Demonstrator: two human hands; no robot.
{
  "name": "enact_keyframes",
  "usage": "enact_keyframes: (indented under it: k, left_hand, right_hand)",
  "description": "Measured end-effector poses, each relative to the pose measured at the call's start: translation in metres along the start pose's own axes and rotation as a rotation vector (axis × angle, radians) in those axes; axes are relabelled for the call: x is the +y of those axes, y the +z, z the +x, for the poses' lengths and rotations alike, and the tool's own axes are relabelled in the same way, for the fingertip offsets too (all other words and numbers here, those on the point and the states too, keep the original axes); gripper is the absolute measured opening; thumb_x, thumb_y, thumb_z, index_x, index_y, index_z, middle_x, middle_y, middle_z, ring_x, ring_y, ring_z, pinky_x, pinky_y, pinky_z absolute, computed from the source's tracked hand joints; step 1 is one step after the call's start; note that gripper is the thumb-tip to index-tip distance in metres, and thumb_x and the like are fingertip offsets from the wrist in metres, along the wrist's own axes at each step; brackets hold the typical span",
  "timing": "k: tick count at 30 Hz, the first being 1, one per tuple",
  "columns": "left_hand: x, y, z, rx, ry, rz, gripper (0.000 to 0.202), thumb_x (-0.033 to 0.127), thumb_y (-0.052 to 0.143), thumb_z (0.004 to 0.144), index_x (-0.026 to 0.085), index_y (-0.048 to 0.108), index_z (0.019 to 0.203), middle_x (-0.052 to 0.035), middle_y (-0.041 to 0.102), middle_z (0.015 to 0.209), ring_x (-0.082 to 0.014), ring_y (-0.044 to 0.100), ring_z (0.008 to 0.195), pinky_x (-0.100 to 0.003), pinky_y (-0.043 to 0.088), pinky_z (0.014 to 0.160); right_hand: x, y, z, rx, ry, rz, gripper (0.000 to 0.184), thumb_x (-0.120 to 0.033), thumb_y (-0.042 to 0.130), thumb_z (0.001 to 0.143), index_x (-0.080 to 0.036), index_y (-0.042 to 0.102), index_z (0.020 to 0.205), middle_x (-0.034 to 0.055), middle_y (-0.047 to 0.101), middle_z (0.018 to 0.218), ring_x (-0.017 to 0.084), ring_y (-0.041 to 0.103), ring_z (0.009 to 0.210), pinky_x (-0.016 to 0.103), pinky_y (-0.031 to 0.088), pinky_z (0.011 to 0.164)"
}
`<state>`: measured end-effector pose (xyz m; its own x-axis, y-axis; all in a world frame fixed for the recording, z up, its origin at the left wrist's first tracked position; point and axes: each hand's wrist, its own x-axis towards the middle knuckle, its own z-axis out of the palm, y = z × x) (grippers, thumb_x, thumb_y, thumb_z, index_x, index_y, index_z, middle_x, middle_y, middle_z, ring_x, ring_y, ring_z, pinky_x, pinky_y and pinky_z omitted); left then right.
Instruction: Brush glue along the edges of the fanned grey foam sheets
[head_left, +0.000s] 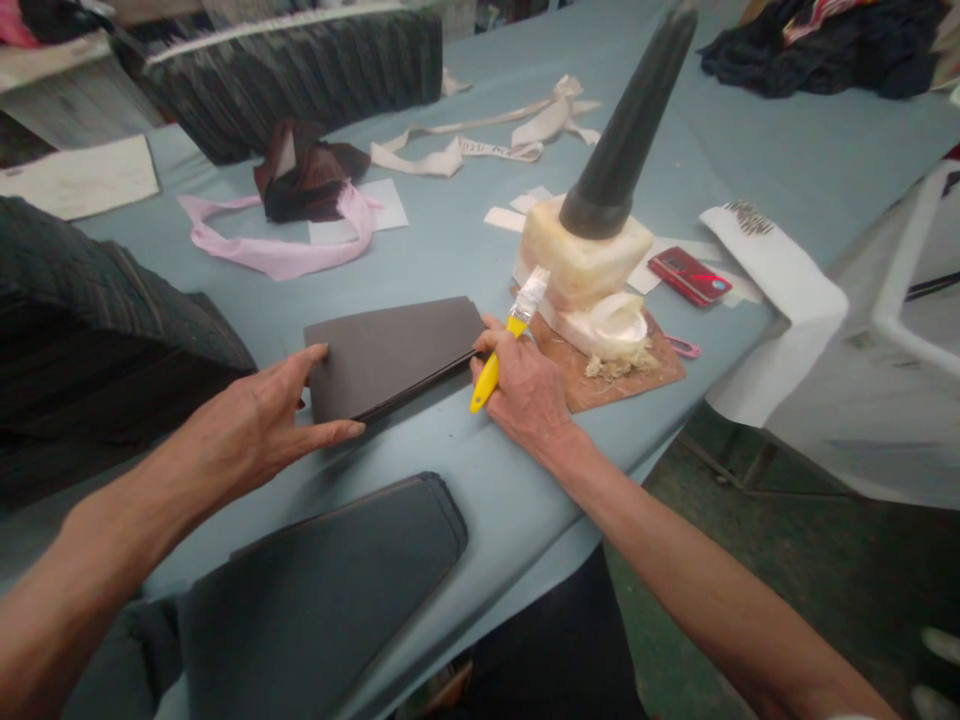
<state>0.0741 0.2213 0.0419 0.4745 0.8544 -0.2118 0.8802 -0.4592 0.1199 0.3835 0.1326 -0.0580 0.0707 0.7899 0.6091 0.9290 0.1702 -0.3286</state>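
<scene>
I saw the dark panels (390,350) over the counter (720,160), lying between both grips. The left hand (262,415) had its grip wide, thumb and fingers spread about their left end. The right hand (532,385) gripped the yellow brush (489,378), fingertips at the panels' right end, just left of the brown board (637,385).

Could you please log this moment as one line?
Left hand: touching dark panels, left end | Right hand: holding yellow brush, touching panels' right end
</scene>
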Motion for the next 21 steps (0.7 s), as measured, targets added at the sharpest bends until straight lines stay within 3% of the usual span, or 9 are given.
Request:
enact_keyframes:
  k: [5,9,16,21]
  left_hand:
    - [0.018,-0.009,-0.001,-0.033,-0.043,-0.062,0.11,0.081,0.059,0.081,0.012,0.041,0.164,-0.0147,0.074,0.118,-0.0335,0.075,0.101,-0.047,0.06,0.099]
    - [0.021,-0.008,-0.001,-0.053,-0.084,-0.066,0.111,0.08,0.058,0.08,0.012,0.039,0.166,-0.0154,0.074,0.115,-0.0353,0.075,0.104,-0.049,0.059,0.101]
    - [0.025,-0.008,-0.003,-0.066,-0.118,-0.079,0.117,0.079,0.056,0.076,0.009,0.037,0.168,-0.0177,0.072,0.116,-0.0381,0.075,0.106,-0.052,0.059,0.102]
    - [0.026,-0.009,-0.003,-0.064,-0.129,-0.084,0.118,0.08,0.056,0.075,0.01,0.038,0.167,-0.0155,0.072,0.112,-0.0366,0.075,0.103,-0.051,0.06,0.101]
  right_hand:
    - [0.002,0.0,0.001,-0.009,0.027,0.039,0.018,-0.027,0.063,0.107,-0.02,0.064,0.123,0.0158,0.079,0.14,0.029,0.078,0.108,0.041,0.065,0.091]
    - [0.003,0.0,0.001,-0.022,0.048,0.035,0.024,-0.03,0.064,0.107,-0.02,0.063,0.128,0.0132,0.082,0.129,0.028,0.078,0.104,0.04,0.064,0.088]
    - [0.004,0.0,0.001,0.007,0.012,0.026,0.018,-0.029,0.064,0.107,-0.021,0.064,0.122,0.014,0.079,0.141,0.028,0.078,0.105,0.04,0.064,0.087]
    - [0.005,0.0,0.002,-0.021,0.043,0.044,0.021,-0.031,0.062,0.109,-0.021,0.063,0.127,0.013,0.081,0.133,0.027,0.078,0.104,0.038,0.062,0.087]
